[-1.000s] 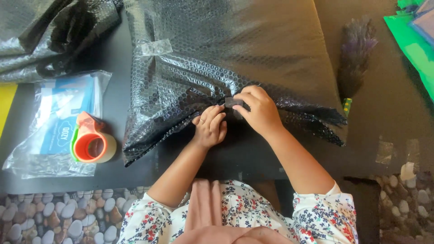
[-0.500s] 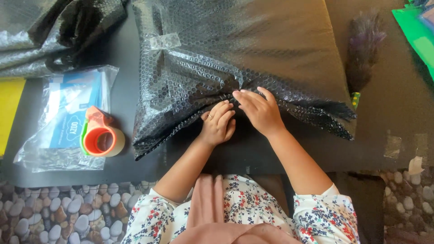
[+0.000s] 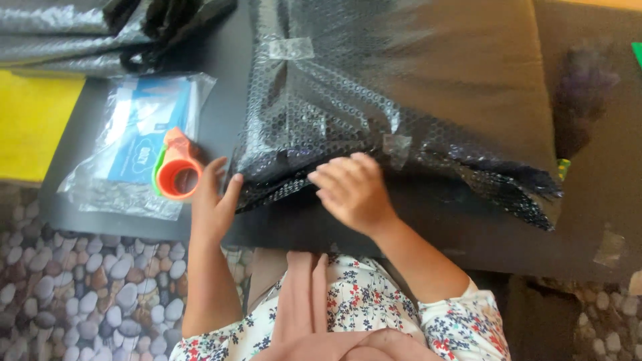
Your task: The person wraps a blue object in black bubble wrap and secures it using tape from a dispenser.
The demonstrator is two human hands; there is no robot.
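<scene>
We count: one black bubble-wrapped parcel [image 3: 401, 100], two clear tape strips [image 3: 291, 48] on it, one orange tape dispenser [image 3: 177, 175], one clear bag with blue packet [image 3: 137, 144], two hands: left hand [image 3: 214, 207], right hand [image 3: 351, 190].

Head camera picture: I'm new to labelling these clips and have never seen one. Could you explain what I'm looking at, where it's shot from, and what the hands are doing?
There is no machine here. A person wears a camera on the head, so you look down at their own two bare hands over a dark table. The right hand rests flat on the near edge of a big parcel wrapped in black bubble wrap, close to a piece of clear tape. The left hand is open beside the parcel's corner, next to an orange tape dispenser, holding nothing. The dispenser lies against a clear plastic bag with a blue card inside. More dark wrap is heaped at the far left.
</scene>
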